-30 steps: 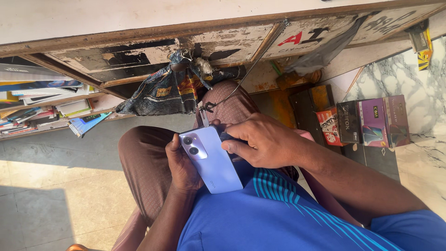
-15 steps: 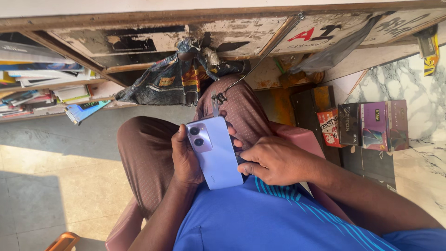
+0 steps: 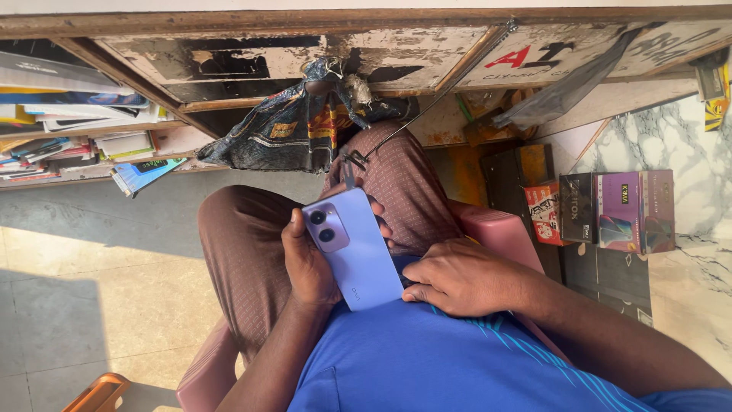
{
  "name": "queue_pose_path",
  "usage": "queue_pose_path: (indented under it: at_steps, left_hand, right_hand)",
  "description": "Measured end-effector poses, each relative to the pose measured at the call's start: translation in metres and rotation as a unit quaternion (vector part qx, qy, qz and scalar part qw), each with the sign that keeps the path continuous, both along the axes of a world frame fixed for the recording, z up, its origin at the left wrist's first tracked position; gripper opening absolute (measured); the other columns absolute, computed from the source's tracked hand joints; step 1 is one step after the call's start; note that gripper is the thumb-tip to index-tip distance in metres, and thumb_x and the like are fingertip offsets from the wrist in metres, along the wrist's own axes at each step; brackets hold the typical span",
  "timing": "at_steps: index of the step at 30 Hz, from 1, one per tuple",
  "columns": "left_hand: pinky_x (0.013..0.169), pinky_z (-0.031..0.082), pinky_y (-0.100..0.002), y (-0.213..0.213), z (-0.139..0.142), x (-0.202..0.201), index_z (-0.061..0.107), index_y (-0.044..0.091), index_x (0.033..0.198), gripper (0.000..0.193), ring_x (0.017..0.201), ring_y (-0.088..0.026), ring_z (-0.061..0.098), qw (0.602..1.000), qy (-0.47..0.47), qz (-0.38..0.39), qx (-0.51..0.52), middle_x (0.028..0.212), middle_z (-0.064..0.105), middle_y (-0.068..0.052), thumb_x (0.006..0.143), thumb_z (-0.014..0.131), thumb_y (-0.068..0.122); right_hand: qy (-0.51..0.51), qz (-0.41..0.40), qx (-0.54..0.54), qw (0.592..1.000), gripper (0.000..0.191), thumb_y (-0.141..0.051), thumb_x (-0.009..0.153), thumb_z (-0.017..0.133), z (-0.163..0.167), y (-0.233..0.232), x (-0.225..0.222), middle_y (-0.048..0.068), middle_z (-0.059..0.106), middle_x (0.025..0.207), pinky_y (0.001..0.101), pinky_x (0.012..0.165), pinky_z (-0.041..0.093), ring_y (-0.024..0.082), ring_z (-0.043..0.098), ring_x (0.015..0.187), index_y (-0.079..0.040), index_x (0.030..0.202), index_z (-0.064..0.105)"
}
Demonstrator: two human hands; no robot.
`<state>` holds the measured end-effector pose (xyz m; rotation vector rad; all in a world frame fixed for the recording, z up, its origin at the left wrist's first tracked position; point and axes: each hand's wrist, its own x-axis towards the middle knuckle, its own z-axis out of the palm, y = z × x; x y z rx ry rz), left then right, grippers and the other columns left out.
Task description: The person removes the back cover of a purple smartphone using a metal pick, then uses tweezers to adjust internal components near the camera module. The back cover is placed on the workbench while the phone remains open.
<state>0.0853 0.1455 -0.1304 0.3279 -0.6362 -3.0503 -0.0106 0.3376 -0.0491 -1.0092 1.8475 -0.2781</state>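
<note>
A lilac smartphone (image 3: 354,246) lies back-up over my lap, its two camera lenses toward my knees. My left hand (image 3: 306,259) grips its left edge, with fingertips showing past the right edge. My right hand (image 3: 463,280) rests on my lap just right of the phone's lower corner, fingers curled, touching the phone's edge near my blue shirt. Whether it holds anything small is hidden. My legs in brown patterned trousers (image 3: 244,252) are under both hands.
A pink plastic chair (image 3: 499,229) is under me. A dark printed cloth (image 3: 286,133) and a thin metal rod (image 3: 415,122) hang from a worn wooden counter (image 3: 305,46). Stacked books (image 3: 72,137) are left, small boxes (image 3: 610,210) on a marble ledge right.
My right hand has slid off the phone's top, down and to the right, onto my lap by its lower corner. The left hand keeps holding the phone.
</note>
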Motion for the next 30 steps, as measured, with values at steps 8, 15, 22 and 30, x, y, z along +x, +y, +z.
queue_pose_path:
  at_steps: [8,15,22,30]
  left_hand:
    - [0.085,0.061,-0.053,-0.014,0.006,-0.010,0.044,0.003,0.149,0.086,0.105,-0.032,0.068,0.992,-0.044,0.118,-0.013,0.125,0.064,-0.020,0.098,0.035,0.073]
    - [0.085,0.060,-0.053,-0.017,0.015,-0.017,0.042,0.009,0.153,0.084,0.104,-0.031,0.067,0.992,-0.005,0.125,-0.007,0.124,0.062,-0.018,0.100,0.036,0.073]
    - [0.085,0.060,-0.052,-0.016,0.015,-0.012,0.040,0.008,0.155,0.084,0.102,-0.032,0.067,0.991,-0.015,0.132,-0.004,0.123,0.062,-0.019,0.100,0.035,0.072]
    - [0.090,0.058,-0.052,-0.005,0.014,-0.011,0.039,0.009,0.158,0.085,0.107,-0.031,0.066,0.986,0.036,0.159,0.028,0.128,0.061,-0.018,0.101,0.042,0.071]
  right_hand:
    - [0.042,-0.112,-0.068,0.990,0.054,-0.049,0.096,0.063,-0.023,0.003,0.015,0.016,0.063,0.065,0.0471,0.069,0.048,0.033,0.063,0.071,-0.002,0.072,0.059]
    - [-0.083,-0.230,-0.060,0.968,0.041,-0.044,0.096,0.061,-0.026,0.002,0.014,0.003,0.069,0.065,0.0324,0.060,0.049,0.012,0.063,0.061,-0.007,0.082,0.071]
    - [-0.113,-0.194,-0.103,0.969,0.042,-0.042,0.099,0.058,-0.034,0.001,0.010,0.001,0.069,0.064,0.0276,0.061,0.049,0.009,0.064,0.062,-0.007,0.082,0.075]
    - [-0.209,-0.185,-0.152,0.948,0.042,-0.039,0.102,0.062,-0.053,0.006,0.016,0.000,0.066,0.070,0.0278,0.064,0.050,0.008,0.059,0.067,-0.003,0.082,0.070]
